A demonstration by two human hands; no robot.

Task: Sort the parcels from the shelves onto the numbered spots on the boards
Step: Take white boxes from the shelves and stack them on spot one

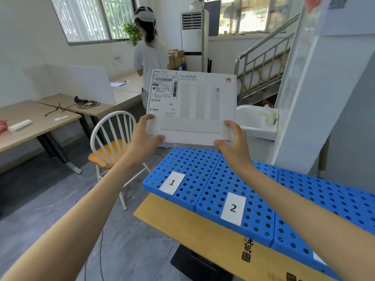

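White parcel (203, 110), gripped by left hand (147, 136) and right hand (231, 144), is partly hiding a person (149, 55) above centre; blue boards (194, 165) below.

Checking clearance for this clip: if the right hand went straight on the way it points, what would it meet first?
The white parcel itself: the right hand grips its near right corner, with nothing between. What lies past the parcel is hidden, so depth there is unclear.

A: Body, quick?
B: Left hand (145, 136), right hand (232, 139), both bare.
A: Behind the fingers?
B: Bare wrists, left forearm (87, 205) and right forearm (300, 209) bare to frame edge.
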